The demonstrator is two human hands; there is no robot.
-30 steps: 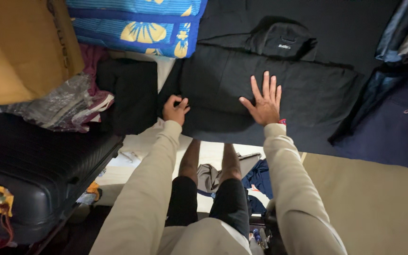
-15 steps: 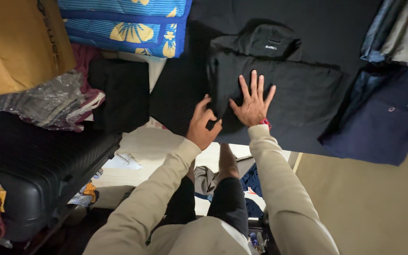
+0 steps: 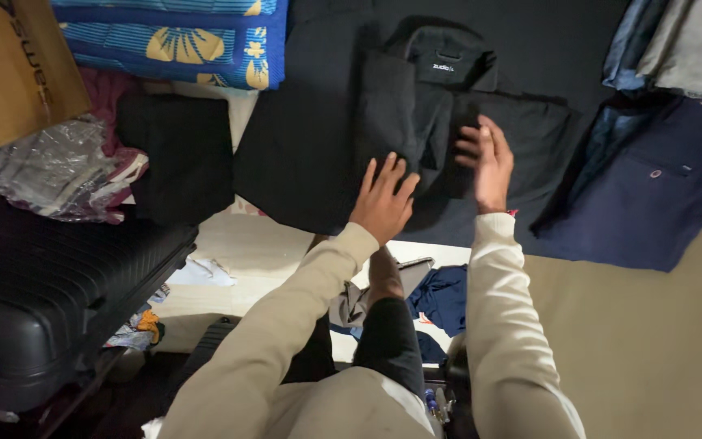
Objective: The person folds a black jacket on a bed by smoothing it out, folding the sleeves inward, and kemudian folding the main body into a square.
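A black garment (image 3: 343, 154) with a collar label lies spread on a dark surface, its left side folded over toward the middle. My left hand (image 3: 383, 202) rests flat on its lower part, fingers spread, holding nothing. My right hand (image 3: 487, 158) stands on edge just right of the fold, fingers curled onto the folded flap of fabric. Both arms wear beige sleeves. My legs in black shorts show below the surface.
A black hard suitcase (image 3: 58, 276) lies at the left. Above it sit a plastic-wrapped bundle (image 3: 50, 171), a tan bag (image 3: 10, 73) and a blue flowered bag (image 3: 172, 41). Navy trousers (image 3: 652, 195) and grey clothes (image 3: 692, 49) lie at the right. Loose clothes (image 3: 440, 297) lie on the floor.
The garment's left side has been folded over toward the middle. My left hand moved right from the left edge and now lies flat. My right hand lifted off flat and turned on edge.
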